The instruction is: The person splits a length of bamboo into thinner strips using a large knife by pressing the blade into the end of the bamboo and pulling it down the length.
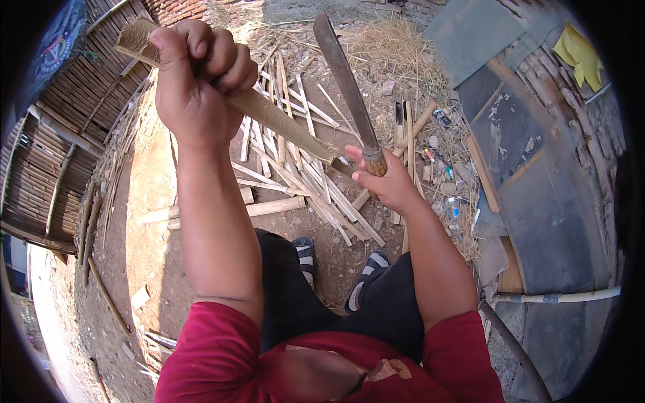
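Observation:
My left hand (195, 94) is raised at the upper left, its fingers wrapped round a split bamboo strip (282, 124). The strip slants down to the right, its lower end close to the fingers of my other hand. On the right, my right hand (393, 185) holds a machete (344, 77) by its short wooden handle. The dark blade points up and slightly left, away from me. Whether my right fingers also touch the strip's end, I cannot tell.
A loose heap of split bamboo strips (316, 178) covers the ground ahead, with thicker bamboo pieces (275, 206) nearer me. Dry straw (396, 54) lies beyond. Dark sheets (557, 221) and small litter are to the right. A bamboo-slat wall (50, 154) stands left.

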